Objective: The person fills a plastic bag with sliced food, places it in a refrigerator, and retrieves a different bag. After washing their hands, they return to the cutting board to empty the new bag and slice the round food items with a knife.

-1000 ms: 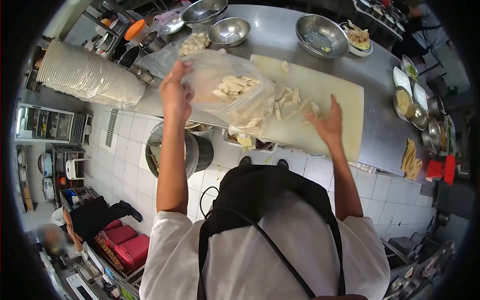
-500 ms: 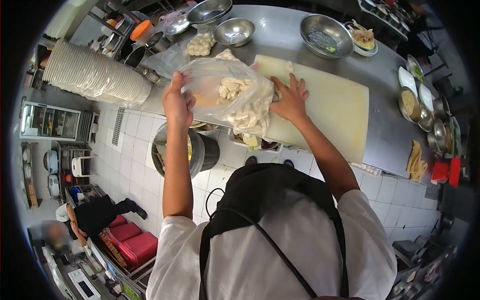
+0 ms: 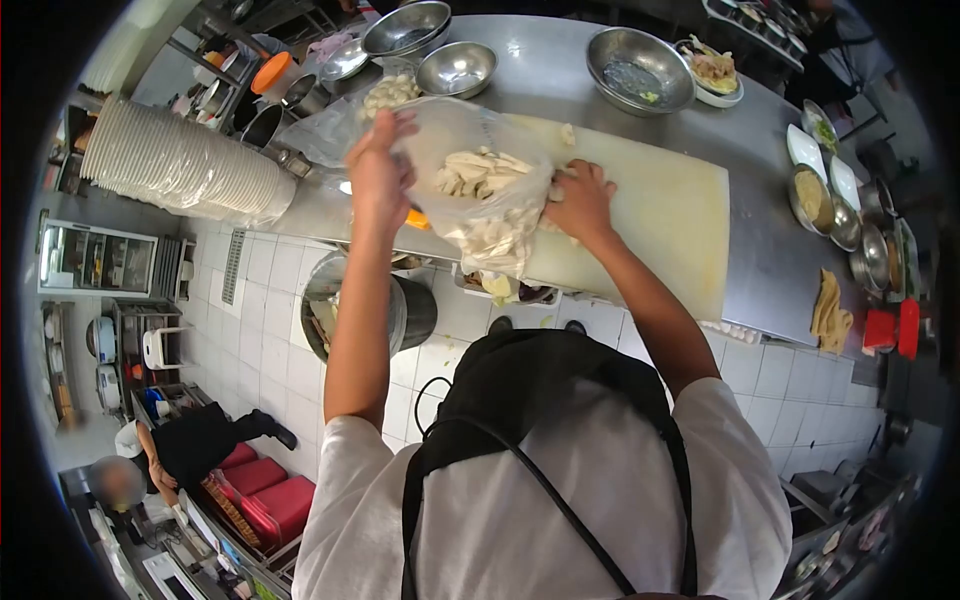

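My left hand [image 3: 380,178] is closed on the rim of a clear plastic bag [image 3: 510,130] and holds its mouth raised and wide. Pale, cut pieces [image 3: 480,175] fill the bag, which rests on the near left part of the white cutting board [image 3: 660,210] and hangs over the counter edge. At the bag's right side, my right hand [image 3: 584,205] has its fingers curled down over more pale pieces on the board. An orange-yellow object [image 3: 417,219] shows under the bag, by my left wrist.
Metal bowls [image 3: 640,70] and a bag of pale pieces [image 3: 390,95] stand at the back. Stacked white containers [image 3: 185,160] lie at left. A bin [image 3: 405,315] stands below the counter edge. A yellow cloth [image 3: 830,312] lies at right. Another person [image 3: 190,445] is at lower left.
My left hand has moved slightly up and right with the bag's rim. My right hand has gone from spread fingers to curled ones, beside the bag. The orange-yellow object now shows more plainly.
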The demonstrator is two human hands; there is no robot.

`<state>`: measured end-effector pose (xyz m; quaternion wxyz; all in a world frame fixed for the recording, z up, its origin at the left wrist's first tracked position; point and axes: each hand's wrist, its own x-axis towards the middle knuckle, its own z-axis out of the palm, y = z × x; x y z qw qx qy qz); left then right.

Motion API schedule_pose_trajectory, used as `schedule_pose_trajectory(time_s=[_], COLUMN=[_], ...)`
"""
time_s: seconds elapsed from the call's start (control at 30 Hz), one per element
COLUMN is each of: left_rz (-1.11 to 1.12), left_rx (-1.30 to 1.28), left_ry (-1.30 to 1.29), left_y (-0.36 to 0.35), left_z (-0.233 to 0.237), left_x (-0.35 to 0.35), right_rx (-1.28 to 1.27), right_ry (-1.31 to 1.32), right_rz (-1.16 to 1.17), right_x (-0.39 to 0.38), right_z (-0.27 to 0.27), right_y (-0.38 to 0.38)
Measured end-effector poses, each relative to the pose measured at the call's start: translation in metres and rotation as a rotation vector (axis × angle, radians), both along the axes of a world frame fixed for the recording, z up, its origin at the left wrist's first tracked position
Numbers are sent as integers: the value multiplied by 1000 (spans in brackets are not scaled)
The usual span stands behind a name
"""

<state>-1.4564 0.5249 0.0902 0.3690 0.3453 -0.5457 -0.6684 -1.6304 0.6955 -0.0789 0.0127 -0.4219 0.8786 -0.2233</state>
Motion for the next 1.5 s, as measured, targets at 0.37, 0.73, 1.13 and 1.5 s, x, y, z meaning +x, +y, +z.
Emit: schedule_pose_trajectory(time_s=[0.37, 0.73, 1.13, 1.5], left_rz=[-226, -200, -174, -23], left_rx=[15, 56, -312, -228], left_ry=[56, 6, -16, -136], left_y=[38, 32, 34, 0], left_z=[36, 1, 0, 20], left_x=[-73, -73, -98, -47], right_rx=[-315, -751, -211, -620], right_ry=[-4, -1105, -935, -512], right_rz=[8, -211, 342, 160], right_x=[-88, -128, -55, -14], right_z=[-17, 55, 183, 166], right_y=[52, 73, 1, 47])
